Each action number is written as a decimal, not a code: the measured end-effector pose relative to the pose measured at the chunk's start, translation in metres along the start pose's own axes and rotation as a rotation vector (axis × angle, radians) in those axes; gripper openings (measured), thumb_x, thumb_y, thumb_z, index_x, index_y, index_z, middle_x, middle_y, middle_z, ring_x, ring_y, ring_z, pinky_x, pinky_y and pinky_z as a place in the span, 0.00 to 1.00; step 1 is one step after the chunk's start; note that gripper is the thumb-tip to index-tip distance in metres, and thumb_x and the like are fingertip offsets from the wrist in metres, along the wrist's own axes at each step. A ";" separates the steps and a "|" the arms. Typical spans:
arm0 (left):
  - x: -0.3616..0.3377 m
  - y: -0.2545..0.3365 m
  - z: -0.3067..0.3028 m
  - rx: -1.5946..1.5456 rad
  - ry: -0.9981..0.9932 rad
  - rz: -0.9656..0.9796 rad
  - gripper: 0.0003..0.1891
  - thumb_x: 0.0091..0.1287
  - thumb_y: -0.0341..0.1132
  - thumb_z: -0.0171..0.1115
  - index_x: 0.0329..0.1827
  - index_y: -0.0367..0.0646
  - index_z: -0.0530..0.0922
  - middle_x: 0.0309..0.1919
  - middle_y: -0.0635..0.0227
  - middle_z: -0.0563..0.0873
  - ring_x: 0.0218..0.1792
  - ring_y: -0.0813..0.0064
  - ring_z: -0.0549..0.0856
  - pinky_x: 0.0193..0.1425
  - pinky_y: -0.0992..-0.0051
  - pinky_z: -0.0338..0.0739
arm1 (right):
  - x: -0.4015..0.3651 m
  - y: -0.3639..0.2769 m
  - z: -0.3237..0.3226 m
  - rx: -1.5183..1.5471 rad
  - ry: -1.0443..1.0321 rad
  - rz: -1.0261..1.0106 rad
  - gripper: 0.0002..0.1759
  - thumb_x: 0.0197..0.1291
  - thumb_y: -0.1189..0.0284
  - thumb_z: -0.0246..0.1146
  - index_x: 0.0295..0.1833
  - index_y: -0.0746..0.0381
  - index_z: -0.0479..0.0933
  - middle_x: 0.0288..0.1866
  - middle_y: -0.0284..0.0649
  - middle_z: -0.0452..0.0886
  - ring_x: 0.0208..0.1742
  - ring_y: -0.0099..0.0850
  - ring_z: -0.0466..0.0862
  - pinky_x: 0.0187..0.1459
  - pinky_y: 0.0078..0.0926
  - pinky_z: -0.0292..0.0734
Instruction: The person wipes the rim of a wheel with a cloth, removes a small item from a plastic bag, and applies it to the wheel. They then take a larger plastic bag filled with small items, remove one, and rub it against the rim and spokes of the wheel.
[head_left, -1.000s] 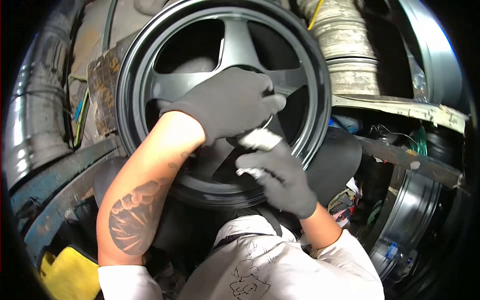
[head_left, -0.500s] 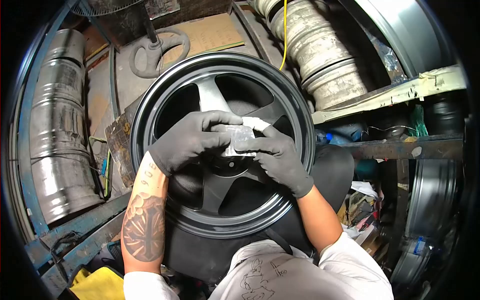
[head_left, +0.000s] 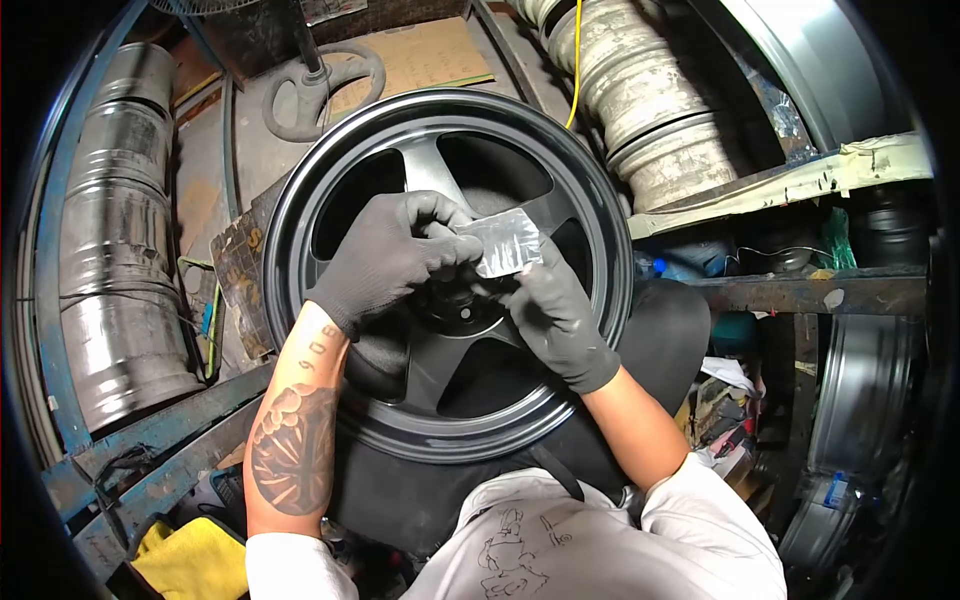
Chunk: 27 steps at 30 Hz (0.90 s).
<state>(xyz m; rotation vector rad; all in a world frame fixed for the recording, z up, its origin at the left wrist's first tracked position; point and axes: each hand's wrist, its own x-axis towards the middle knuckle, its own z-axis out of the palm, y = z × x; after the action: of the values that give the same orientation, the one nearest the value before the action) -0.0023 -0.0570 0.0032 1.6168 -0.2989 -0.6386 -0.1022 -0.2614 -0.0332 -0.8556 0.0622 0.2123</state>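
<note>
The person holds a small silvery sheet (head_left: 505, 245) between both gloved hands, over the middle of a black five-spoke wheel (head_left: 300, 200) that leans tilted against the lap. The left hand (head_left: 390, 255) has its fingers (head_left: 445, 240) curled tight and pinches the sheet's left end. The right hand (head_left: 550, 310) comes up from below, and its fingers (head_left: 520, 280) grip the sheet's lower right edge.

The sheet's long axis runs left to right across the view, the right end a little higher. It sits just above the hub (head_left: 462, 308), on the far side of it. It cannot be told whether its underside touches the wheel or floats clear. Both hands are on the sheet. The left covers more of its end, while the right lies between the sheet and the person's body. The hub lies straight below the fingers, toward the person.

Around the wheel, a stack of shiny metal rims (head_left: 120, 220) stands to the left and a stack of pale, dusty rims (head_left: 650, 110) to the upper right, with a yellow cable (head_left: 572, 60) hanging past them. A yellow cloth (head_left: 190, 560) lies at the lower left, below the tattooed forearm (head_left: 295, 440).
</note>
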 end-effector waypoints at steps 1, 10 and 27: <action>-0.001 -0.003 0.003 -0.031 -0.014 0.018 0.09 0.68 0.31 0.78 0.41 0.35 0.87 0.31 0.77 0.86 0.32 0.91 0.81 0.39 0.85 0.75 | -0.002 -0.001 0.005 -0.148 0.018 -0.039 0.27 0.84 0.70 0.59 0.81 0.67 0.66 0.67 0.41 0.83 0.66 0.29 0.84 0.71 0.32 0.80; -0.006 -0.022 0.035 0.420 -0.010 0.207 0.13 0.68 0.41 0.78 0.42 0.42 0.87 0.30 0.68 0.91 0.27 0.76 0.89 0.35 0.73 0.84 | -0.038 -0.020 0.009 -0.755 0.339 -0.055 0.23 0.81 0.62 0.65 0.67 0.70 0.84 0.57 0.39 0.90 0.56 0.25 0.87 0.61 0.24 0.80; -0.020 -0.022 0.002 0.992 -0.022 0.072 0.18 0.74 0.48 0.68 0.57 0.46 0.88 0.45 0.56 0.92 0.55 0.54 0.90 0.62 0.55 0.85 | -0.149 0.029 0.020 -1.971 -0.477 0.156 0.20 0.62 0.69 0.70 0.60 0.58 0.83 0.51 0.40 0.83 0.53 0.40 0.82 0.53 0.44 0.77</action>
<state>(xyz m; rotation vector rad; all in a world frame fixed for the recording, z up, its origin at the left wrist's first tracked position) -0.0235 -0.0446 -0.0135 2.5222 -0.7683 -0.4642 -0.2548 -0.2520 -0.0206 -2.7264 -0.6443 0.6397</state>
